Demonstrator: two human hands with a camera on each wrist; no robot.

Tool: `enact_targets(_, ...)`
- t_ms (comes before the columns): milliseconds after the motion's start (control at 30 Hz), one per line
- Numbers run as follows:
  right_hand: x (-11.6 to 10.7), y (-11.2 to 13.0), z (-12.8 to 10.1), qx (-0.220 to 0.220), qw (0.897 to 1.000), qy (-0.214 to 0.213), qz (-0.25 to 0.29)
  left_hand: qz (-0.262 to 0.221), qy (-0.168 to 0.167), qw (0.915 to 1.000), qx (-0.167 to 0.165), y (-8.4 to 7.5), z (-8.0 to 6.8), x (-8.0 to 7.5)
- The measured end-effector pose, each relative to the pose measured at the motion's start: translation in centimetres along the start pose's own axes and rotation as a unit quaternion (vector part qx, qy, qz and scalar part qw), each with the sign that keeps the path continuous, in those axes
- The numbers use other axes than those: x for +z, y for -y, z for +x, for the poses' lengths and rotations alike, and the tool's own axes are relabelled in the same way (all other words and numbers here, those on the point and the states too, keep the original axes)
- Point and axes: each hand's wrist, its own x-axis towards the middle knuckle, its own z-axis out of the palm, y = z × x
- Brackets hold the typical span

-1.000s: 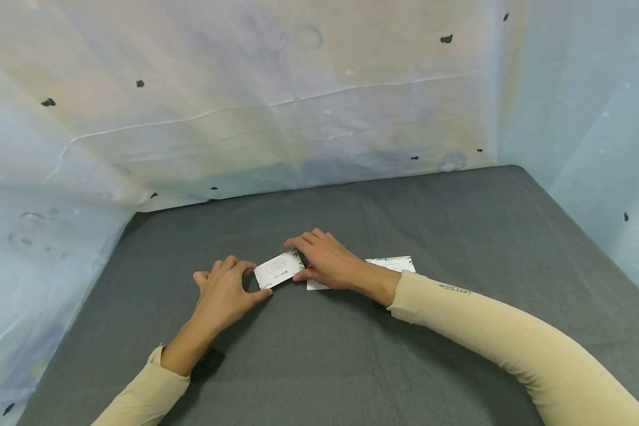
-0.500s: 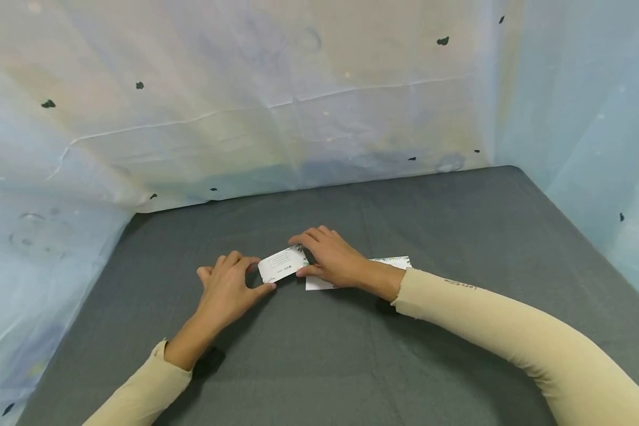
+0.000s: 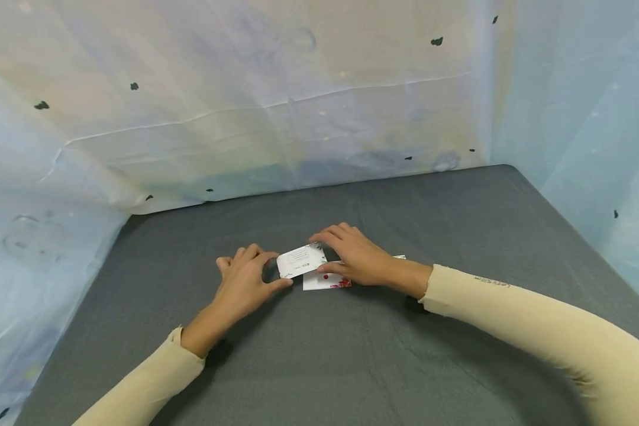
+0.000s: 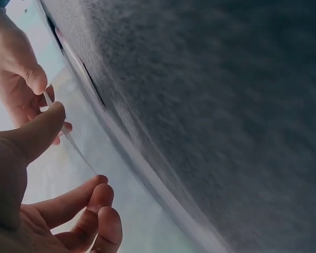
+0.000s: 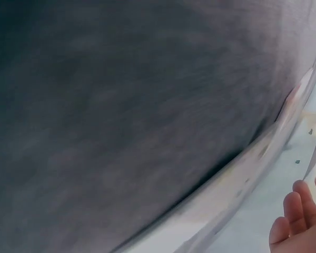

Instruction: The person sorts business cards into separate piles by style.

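Observation:
A small white printed card [image 3: 300, 260] is held above the table between the two hands. My left hand [image 3: 243, 285] grips its left end, with thumb and forefinger at opposite edges. At the other end, my right hand [image 3: 358, 258] pinches it in the same way. The left wrist view shows the card [image 4: 78, 150] almost edge-on, apart from the cloth. A second white card or envelope [image 3: 316, 282], with red flowers and a red dot, lies beneath; the right hand and wrist cover much of it. Only part of the right hand [image 5: 300, 224] shows in the right wrist view.
Dark grey cloth [image 3: 298, 355] covers the table. A pale patterned curtain [image 3: 277, 136] hangs along the back and both sides, meeting the table's far edge.
Both hands have moved right together with the card, and it now overlaps the flat-lying one in view. The card tilts less, and more of the red flowers shows.

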Motion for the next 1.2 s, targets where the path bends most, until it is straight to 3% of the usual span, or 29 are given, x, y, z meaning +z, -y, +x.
enact_targets(300,-0.9,-1.6,-2.0,0.009,1.000,-0.013,-0.027,0.004,0.020,0.9993,0.031,-1.8,1.6,0.7)
enact_targets(767,-2.7,-3.9,-4.9,0.035,0.999,0.001,-0.029,-0.006,0.031,0.9970,0.071,-4.4,3.2,1.7)
enact_targets(1200,-4.3,-5.8,-8.2,0.044,0.997,0.002,-0.057,0.025,0.047,0.9916,0.118,-7.6,4.8,2.7)
